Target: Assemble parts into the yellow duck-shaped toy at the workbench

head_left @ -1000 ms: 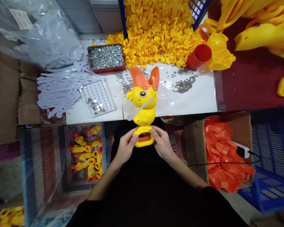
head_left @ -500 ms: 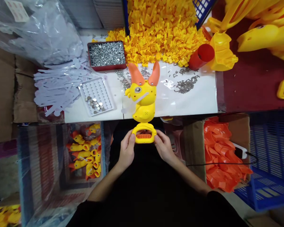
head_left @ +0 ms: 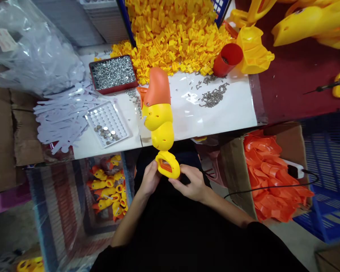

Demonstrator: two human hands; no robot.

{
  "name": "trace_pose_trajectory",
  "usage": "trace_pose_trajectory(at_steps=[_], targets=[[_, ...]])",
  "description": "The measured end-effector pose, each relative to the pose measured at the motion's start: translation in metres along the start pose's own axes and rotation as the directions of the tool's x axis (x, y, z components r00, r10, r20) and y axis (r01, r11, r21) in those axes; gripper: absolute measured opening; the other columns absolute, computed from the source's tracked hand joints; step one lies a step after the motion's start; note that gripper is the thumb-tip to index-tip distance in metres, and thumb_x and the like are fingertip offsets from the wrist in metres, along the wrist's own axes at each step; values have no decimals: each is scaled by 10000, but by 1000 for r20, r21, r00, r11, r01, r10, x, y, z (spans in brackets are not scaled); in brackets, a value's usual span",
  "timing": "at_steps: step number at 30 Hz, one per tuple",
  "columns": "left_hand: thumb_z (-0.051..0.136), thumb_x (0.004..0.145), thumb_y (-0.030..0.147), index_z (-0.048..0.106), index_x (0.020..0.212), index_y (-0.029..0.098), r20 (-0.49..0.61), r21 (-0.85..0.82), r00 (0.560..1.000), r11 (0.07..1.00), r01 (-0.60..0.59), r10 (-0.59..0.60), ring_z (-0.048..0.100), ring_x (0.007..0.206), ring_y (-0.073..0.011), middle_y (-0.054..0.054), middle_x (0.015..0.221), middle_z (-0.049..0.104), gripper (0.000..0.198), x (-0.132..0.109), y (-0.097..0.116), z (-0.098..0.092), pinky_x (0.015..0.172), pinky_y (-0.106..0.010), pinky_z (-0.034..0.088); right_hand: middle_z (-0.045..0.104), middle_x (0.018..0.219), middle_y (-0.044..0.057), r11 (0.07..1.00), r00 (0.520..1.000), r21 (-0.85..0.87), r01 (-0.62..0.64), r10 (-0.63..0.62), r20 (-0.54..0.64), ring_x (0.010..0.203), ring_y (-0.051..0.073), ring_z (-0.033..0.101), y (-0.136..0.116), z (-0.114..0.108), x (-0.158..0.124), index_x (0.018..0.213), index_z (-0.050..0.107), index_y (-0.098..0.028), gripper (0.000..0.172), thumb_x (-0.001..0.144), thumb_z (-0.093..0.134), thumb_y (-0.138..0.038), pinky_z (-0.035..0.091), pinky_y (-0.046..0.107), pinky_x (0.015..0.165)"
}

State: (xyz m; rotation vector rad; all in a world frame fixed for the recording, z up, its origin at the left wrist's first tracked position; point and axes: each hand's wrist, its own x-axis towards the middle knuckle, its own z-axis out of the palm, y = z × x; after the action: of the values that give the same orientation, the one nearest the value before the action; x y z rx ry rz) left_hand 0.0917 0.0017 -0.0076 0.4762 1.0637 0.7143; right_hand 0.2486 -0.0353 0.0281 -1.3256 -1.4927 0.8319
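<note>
A yellow toy duck (head_left: pixel 162 134) with orange beak-like flaps (head_left: pixel 159 88) stands out in front of me, over the front edge of the white work surface. Its ring handle (head_left: pixel 172 170), with an orange slatted piece inside, points toward my body. My left hand (head_left: pixel 149 178) is closed on the left side of the ring, its fingers partly hidden behind it. At the ring's right side, my right hand (head_left: pixel 193 183) grips with thumb and fingers. A thin white strip (head_left: pixel 144 119) shows at the duck's left side.
Behind lie a heap of yellow plastic parts (head_left: pixel 172 41), a screw box (head_left: pixel 113 73), a red cup (head_left: pixel 228 59) and loose screws (head_left: pixel 214 95). White strips (head_left: pixel 61 117) and a tray of discs (head_left: pixel 109 124) are left. Below are a bin (head_left: pixel 44 211) and a carton (head_left: pixel 238 170).
The duck has turned about its length, so its side faces me instead of the front with the eye. The right hand has shifted its hold on the handle. The whole view has also shifted.
</note>
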Motion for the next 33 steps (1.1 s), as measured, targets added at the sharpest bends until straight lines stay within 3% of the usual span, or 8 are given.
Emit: trace_pose_trajectory(at_steps=[3,7,17,26,33], targets=[[768,722,749,645,779,148,12,21,999,999,36,-37,594,570,-145,-13,647,638,616,1,0,4,559,-268,483,510,581,-32,965,974,-143,222,-227,-22,505,97,450,0,5,2,740,505,-197,288,967,662,-279,363,251,501],[819,691,664,640,782,163,42,36,997,998,58,-60,549,545,-131,24,595,581,540,4,2,14,541,-260,447,496,592,-20,897,938,-287,336,-346,16,526,100,418,2,12,4,697,480,-199,331,994,607,-272,368,251,518],[756,674,677,532,718,201,41,43,994,994,102,-104,596,658,-180,28,595,516,527,10,4,22,623,-305,488,473,583,-25,869,926,-335,364,-377,30,535,104,408,8,12,8,671,458,-202,370,990,625,-287,370,247,534],[801,691,587,638,782,169,22,64,993,992,112,-114,520,605,-125,21,660,557,458,11,13,22,587,-258,445,518,608,-2,861,922,-349,370,-387,22,581,124,475,8,15,13,694,497,-198,348,975,664,-318,459,243,593],[803,642,662,643,763,159,10,47,994,993,104,-105,503,606,-135,-4,685,590,541,16,6,18,569,-275,443,564,630,8,848,910,-339,408,-407,77,591,140,535,13,13,19,743,483,-208,293,950,666,-308,491,262,601]])
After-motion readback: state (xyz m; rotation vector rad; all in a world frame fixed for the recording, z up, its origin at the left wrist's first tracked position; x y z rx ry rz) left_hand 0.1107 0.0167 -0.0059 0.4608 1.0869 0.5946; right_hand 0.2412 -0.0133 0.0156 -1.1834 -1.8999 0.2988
